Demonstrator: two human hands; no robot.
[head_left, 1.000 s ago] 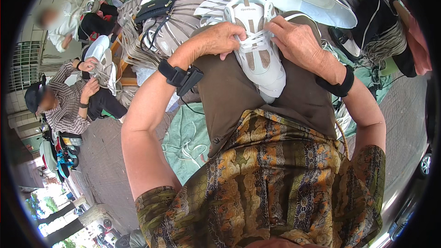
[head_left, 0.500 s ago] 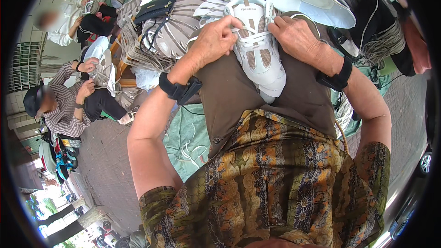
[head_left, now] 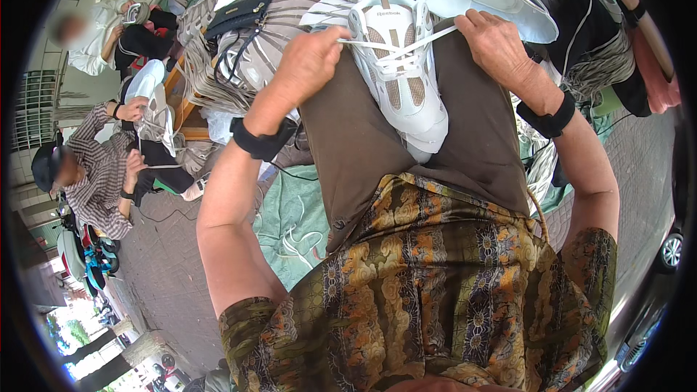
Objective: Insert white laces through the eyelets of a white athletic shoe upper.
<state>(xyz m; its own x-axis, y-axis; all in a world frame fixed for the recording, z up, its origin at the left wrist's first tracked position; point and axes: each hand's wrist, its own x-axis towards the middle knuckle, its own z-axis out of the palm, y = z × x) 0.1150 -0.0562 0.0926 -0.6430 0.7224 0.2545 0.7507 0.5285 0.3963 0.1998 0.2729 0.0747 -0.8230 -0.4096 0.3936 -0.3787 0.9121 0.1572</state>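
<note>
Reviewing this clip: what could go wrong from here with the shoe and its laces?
The white laces run straight out to the left hand and right hand, so a strand might slip from the fingers. The white shoe sits between the brown trouser legs with neither hand steadying it; an uneven pull could tilt it.

White sneaker [head_left: 405, 91], toe between thighs [head_left: 337, 152]; left hand [head_left: 308, 62], right hand [head_left: 497, 47] hold laces [head_left: 435, 37] taut. Lower-right rim: probably a car [head_left: 639, 345].

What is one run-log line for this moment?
left hand: holds shoelace stretched left | right hand: holds shoelace stretched right | white sneaker: between brown trouser legs, toe toward wearer
</note>
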